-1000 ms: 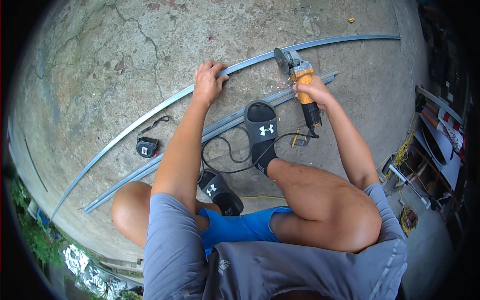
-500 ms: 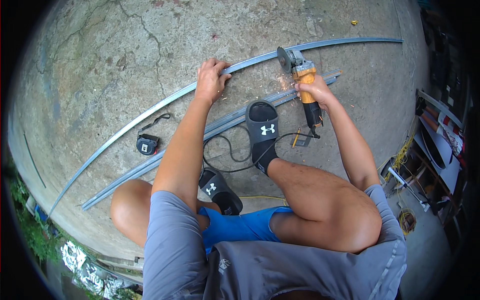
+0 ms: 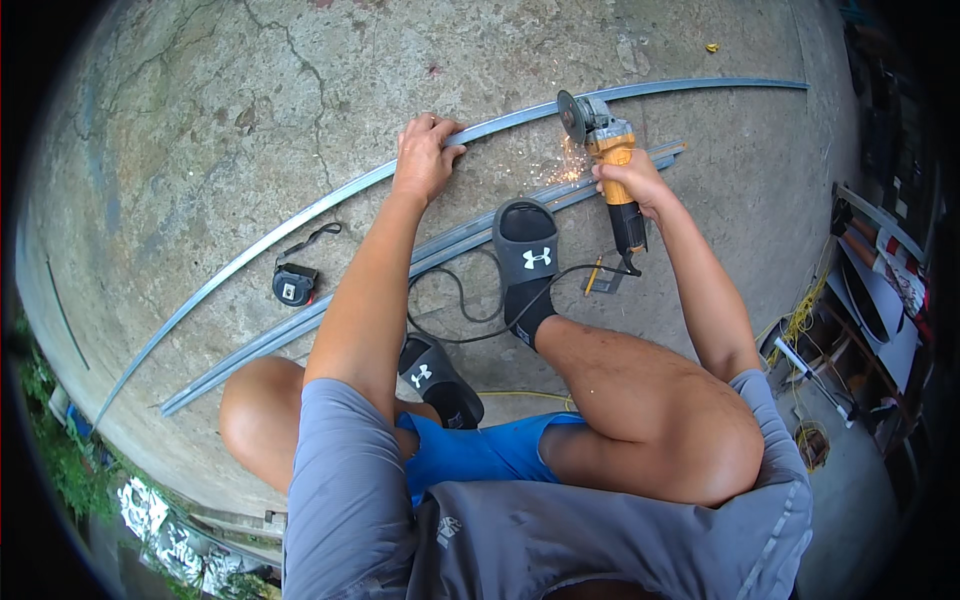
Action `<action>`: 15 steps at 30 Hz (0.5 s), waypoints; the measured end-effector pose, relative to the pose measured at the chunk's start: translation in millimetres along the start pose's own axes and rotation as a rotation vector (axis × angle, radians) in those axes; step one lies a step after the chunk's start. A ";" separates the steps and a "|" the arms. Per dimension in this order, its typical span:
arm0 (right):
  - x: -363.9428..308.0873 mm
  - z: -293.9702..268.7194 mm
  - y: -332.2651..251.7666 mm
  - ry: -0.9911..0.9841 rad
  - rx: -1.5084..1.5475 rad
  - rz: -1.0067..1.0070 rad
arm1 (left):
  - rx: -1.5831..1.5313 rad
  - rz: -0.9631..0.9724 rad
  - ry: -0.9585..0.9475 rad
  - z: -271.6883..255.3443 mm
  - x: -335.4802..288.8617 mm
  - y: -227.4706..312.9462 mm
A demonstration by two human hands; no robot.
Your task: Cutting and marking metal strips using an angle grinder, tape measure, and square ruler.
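The long grey metal channel (image 3: 330, 197) lay across the concrete floor (image 3: 200, 90), its long axis running left to right ahead of the person. The left hand (image 3: 424, 158) pressed flat on it; the right hand (image 3: 632, 182), equally close, gripped the orange angle grinder (image 3: 603, 140), disc at the channel.

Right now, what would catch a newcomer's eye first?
The sparks near the top middle, where the right hand holds an orange grinder at a long metal strip on the concrete floor. The left hand presses on that strip, with a black sandal just below.
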State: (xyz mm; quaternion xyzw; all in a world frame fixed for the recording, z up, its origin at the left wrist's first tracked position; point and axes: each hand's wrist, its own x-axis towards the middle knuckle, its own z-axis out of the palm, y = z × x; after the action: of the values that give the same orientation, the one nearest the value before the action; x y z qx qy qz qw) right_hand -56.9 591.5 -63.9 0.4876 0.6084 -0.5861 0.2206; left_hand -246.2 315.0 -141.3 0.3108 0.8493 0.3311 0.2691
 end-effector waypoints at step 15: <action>1.9 0.8 -4.2 0.002 0.018 -0.003 | -0.002 0.001 0.001 -0.1 0.6 -0.5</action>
State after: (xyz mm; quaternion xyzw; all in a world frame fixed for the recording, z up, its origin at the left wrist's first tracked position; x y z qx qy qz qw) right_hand -61.5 592.0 -63.6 0.4892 0.6038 -0.5915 0.2148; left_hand -246.8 315.1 -141.8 0.3106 0.8491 0.3320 0.2689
